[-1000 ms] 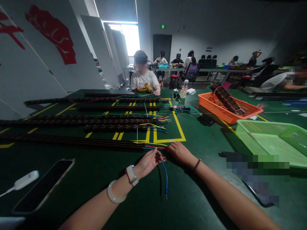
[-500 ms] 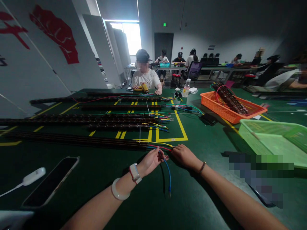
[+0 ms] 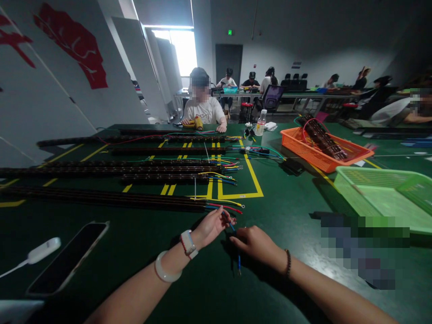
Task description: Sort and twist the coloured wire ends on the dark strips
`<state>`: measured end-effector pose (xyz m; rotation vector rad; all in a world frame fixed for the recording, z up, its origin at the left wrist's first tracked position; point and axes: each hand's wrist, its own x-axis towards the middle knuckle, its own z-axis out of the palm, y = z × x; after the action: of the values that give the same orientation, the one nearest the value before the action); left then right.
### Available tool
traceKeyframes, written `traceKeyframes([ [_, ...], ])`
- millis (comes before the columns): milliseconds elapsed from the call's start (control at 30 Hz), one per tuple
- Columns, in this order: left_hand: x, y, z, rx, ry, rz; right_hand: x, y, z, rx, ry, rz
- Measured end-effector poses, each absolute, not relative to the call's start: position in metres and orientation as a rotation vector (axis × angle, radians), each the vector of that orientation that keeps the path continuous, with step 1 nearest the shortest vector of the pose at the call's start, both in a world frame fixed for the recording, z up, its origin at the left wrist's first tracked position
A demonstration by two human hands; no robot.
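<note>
My left hand point(image 3: 211, 227) pinches the coloured wires where they leave the end of a long dark strip point(image 3: 101, 198) on the green table. A blue wire point(image 3: 237, 256) hangs from that pinch toward me, beside a black one. My right hand point(image 3: 254, 244) has come down onto these two wires, fingers curled and closed on them just below my left hand. Red, yellow and green wire ends point(image 3: 229, 207) lie loose just beyond my left hand.
More long dark strips point(image 3: 118, 171) with coloured leads lie in rows across yellow floor-style markings. An orange basket point(image 3: 305, 155) of strips and a green basket point(image 3: 378, 198) stand right. A phone point(image 3: 65, 261) and white device point(image 3: 43, 249) lie left. A person sits across the table.
My right hand has left the wire ends beside the strip and moved back toward me onto the blue and black wires. My left hand has kept its pinch in place.
</note>
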<state>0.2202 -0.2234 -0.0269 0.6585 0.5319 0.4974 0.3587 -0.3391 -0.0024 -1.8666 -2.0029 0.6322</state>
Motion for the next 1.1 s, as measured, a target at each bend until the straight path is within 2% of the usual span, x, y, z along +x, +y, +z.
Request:
traceKeyframes([
  [267, 0.216, -0.223, -0.023, 0.832, 0.440, 0.277, 0.390, -0.328, 0.001, -2.093, -1.884, 0.466],
  [633, 0.214, -0.228, -0.019, 1.013, 0.495, 0.242, 0.393, -0.319, -0.017, -2.296, -2.207, 0.165],
  [867, 0.215, -0.228, -0.023, 1.042, 0.461, 0.246, 0.418, -0.310, 0.007, -2.073, -2.134, 0.295],
  [1100, 0.214, -0.228, -0.020, 1.054, 0.452, 0.228, 0.446, -0.250, 0.005, -1.685, -1.760, 0.747],
])
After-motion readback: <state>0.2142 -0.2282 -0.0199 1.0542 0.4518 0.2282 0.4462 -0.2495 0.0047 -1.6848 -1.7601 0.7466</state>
